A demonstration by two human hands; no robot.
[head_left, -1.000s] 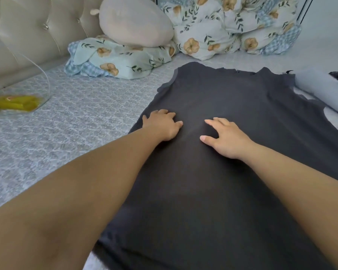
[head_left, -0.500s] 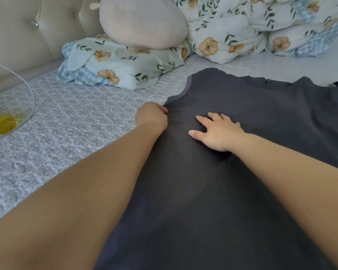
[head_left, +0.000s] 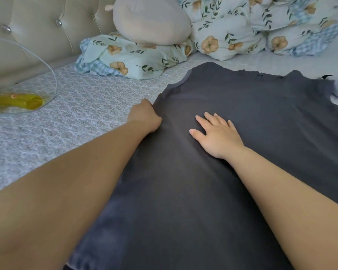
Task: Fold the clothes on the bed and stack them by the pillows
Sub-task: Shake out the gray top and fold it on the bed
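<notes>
Far left: clear bag (head_left: 22,90) with something yellow inside, lying on the patterned bed sheet (head_left: 76,117) below the tufted headboard (head_left: 37,30). Floral pillow (head_left: 129,59) behind, round beige cushion (head_left: 150,20) on top. Left hand (head_left: 144,116) at the left edge of the dark grey garment (head_left: 222,172); fingers curled under, hidden, so grip cannot be told. Garment spread flat mid-bed. Right hand (head_left: 217,135) flat on it, fingers extended. Floral duvet (head_left: 261,26) bunched beyond.

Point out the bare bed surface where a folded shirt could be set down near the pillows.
Free: the patterned sheet between the dark shirt's left edge, the floral pillow and the headboard. Crowded: the far right, where bunched floral bedding sits.
</notes>
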